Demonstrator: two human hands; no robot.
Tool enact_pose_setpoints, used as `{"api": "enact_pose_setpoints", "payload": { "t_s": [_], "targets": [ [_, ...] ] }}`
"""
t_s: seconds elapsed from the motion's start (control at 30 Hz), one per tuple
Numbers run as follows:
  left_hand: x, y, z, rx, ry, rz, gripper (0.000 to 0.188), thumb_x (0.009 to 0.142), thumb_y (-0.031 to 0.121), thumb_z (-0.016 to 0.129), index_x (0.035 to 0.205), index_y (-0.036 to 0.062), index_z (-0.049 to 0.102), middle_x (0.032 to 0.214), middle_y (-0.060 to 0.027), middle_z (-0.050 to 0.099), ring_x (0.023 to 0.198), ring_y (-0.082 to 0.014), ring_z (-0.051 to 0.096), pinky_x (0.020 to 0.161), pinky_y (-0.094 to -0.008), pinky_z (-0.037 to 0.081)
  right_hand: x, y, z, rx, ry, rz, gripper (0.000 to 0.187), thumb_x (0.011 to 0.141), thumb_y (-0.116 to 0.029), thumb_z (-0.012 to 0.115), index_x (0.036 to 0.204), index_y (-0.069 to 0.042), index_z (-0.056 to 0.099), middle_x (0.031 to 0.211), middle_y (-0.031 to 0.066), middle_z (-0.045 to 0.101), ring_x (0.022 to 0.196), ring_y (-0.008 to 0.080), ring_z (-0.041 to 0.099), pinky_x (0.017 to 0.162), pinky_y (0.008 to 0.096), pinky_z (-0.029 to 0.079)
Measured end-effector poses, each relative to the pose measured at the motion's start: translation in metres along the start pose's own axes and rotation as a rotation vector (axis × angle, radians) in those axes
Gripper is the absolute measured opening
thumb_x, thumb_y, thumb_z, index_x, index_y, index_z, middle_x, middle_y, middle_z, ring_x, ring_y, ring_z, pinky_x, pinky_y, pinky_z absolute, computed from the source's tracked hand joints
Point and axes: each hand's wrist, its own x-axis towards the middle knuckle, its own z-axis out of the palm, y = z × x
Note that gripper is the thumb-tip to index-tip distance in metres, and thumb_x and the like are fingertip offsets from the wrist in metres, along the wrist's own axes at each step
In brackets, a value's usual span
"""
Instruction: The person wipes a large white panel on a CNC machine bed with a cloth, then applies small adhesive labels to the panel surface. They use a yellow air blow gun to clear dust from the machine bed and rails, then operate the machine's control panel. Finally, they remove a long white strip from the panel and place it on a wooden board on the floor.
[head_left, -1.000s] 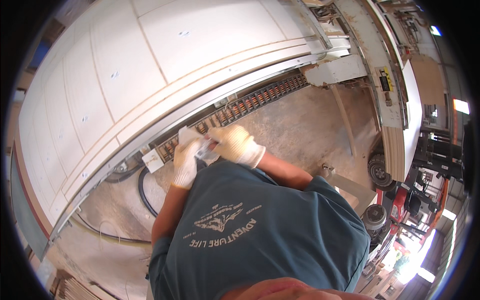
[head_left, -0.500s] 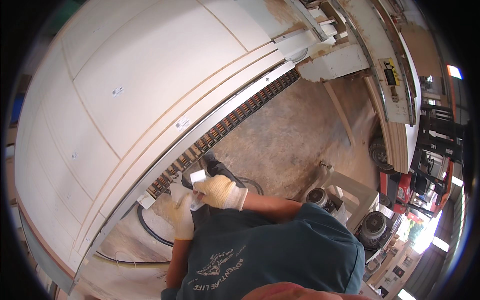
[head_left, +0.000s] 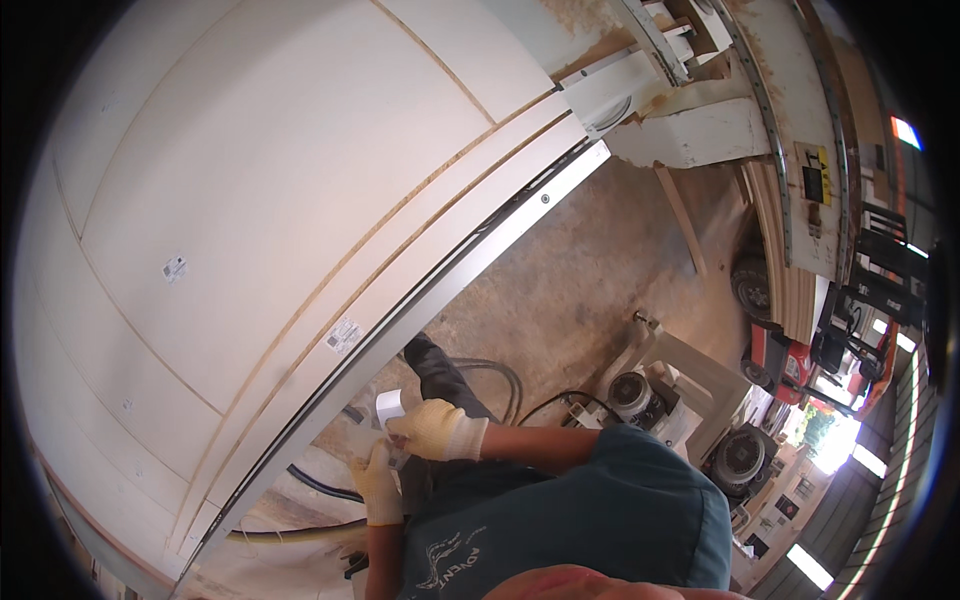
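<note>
My right hand [head_left: 442, 430], in a cream knitted glove, is closed on white paper labels [head_left: 390, 405], one of which stands up past the fingers. Whether they are a strip or a stack I cannot make out. Just below and to the left, my left hand [head_left: 377, 488], gloved alike, has its fingers bent up against the lower part of the labels. What its fingertips hold is too small to tell. Beyond both hands lies a large white panel [head_left: 260, 180] with brown cut lines. Small printed labels [head_left: 343, 335] are stuck on its pieces.
A metal rail [head_left: 480, 250] runs along the panel's near edge. Dark hoses [head_left: 325, 484] lie on the floor by my legs. To the right stand a frame with motors [head_left: 632, 395], a machine beam [head_left: 815, 130], stacked boards [head_left: 790, 250] and a red forklift [head_left: 785, 365].
The panel and rail appear shifted in view, and the cable chain under the rail is now hidden. My left hand has moved lower and right; my right hand stays on the labels.
</note>
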Motion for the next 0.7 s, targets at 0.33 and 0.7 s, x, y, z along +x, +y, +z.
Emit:
{"api": "enact_pose_setpoints", "payload": {
  "t_s": [0.33, 0.7],
  "targets": [
    [0.015, 0.015, -0.002, 0.125, 0.013, -0.042, 0.025, 0.092, 0.020, 0.072, 0.099, -0.0033, 0.072, 0.097, -0.0072, 0.071, 0.085, -0.0140, 0.066, 0.074, -0.0295, 0.051, 0.021, -0.005, -0.022, 0.000, -0.076, -0.002, 0.017, 0.086, -0.024, 0.066, 0.100, -0.013, 0.068, 0.094, 0.0140, 0.072, 0.091, 0.0373, 0.070, 0.078, 0.0483, 0.055],
    [0.016, -0.012, -0.053, -0.275, 0.068, -0.152, 0.033, 0.093, 0.024, 0.070, 0.103, -0.0074, 0.071, 0.095, -0.0121, 0.074, 0.079, -0.0207, 0.071, 0.064, -0.0320, 0.055, 0.009, -0.083, -0.075, -0.148, 0.417, -0.337, 0.016, 0.074, 0.004, 0.066, 0.083, -0.007, 0.060, 0.079, 0.0111, 0.061, 0.079, 0.0362, 0.062, 0.069, 0.0445, 0.048]
  ]
}}
